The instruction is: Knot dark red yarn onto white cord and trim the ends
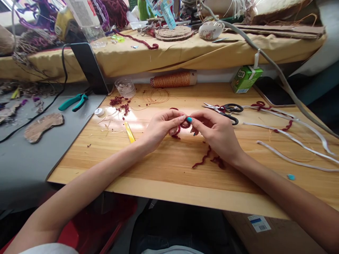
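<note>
Fingertips of my left hand [166, 124] and my right hand [215, 132] meet over the middle of the wooden table. Both pinch a dark red piece of yarn [185, 125], which curls in a small loop below the fingers. Part of the yarn is hidden behind my left fingers. More dark red yarn [202, 158] lies on the table under my right hand. Black-handled scissors [225, 110] rest just beyond my right hand, blades pointing left. Near my left forearm lies a yellow strip-like tool [129, 132].
Orange thread on a cone [173, 79] lies at the back beside a clear cup [125, 87]. White cords [288, 128] and a green drink carton [246, 79] are on the right. Teal-handled pliers [73, 102] lie on the grey surface at left. A cluttered, cloth-covered shelf [164, 53] runs behind.
</note>
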Motion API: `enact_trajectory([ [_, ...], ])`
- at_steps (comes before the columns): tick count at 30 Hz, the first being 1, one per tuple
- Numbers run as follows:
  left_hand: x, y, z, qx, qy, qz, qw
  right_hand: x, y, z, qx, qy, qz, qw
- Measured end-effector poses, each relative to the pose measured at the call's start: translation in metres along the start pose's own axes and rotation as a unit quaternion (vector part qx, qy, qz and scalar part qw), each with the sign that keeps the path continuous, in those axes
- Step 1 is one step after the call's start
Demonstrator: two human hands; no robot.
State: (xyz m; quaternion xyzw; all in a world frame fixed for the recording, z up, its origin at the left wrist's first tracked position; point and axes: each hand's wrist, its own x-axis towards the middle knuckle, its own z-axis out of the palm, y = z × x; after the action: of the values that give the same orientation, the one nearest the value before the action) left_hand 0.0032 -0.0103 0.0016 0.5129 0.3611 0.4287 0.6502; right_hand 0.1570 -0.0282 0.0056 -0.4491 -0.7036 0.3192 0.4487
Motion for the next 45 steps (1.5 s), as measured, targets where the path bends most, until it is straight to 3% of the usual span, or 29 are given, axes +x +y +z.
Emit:
enact_trajectory([
  [10, -0.0019, 0.0025, 0.0023, 0.081, 0.038, 0.044, 0.995, -0.0009, 0.0003, 0.0028, 0.086, -0.018, 0.016, 0.996],
  [19, -0.0014, 0.0001, 0.0035, 0.095, 0.041, 0.039, 0.994, -0.0021, -0.0029, 0.0039, 0.027, 0.026, 0.0, 0.999],
  [29, -0.0028, 0.0031, 0.0027, 0.017, 0.012, 0.018, 1.0, -0.0012, -0.0024, 0.0038, -0.03, 0.046, 0.013, 0.998],
  [39, -0.0029, -0.0011, 0.0032, 0.056, -0.005, 0.014, 0.998, -0.0031, -0.0037, 0.0036, -0.144, 0.07, -0.052, 0.986],
  [42, -0.003, -0.0013, 0.0032, 0.07, 0.001, 0.028, 0.997, -0.0018, -0.0023, 0.0025, -0.121, 0.067, -0.018, 0.99],
  [45, -0.0028, -0.0004, 0.0039, 0.078, 0.012, 0.036, 0.996, 0.0011, 0.0007, 0.0006, -0.029, 0.034, 0.046, 0.998],
])
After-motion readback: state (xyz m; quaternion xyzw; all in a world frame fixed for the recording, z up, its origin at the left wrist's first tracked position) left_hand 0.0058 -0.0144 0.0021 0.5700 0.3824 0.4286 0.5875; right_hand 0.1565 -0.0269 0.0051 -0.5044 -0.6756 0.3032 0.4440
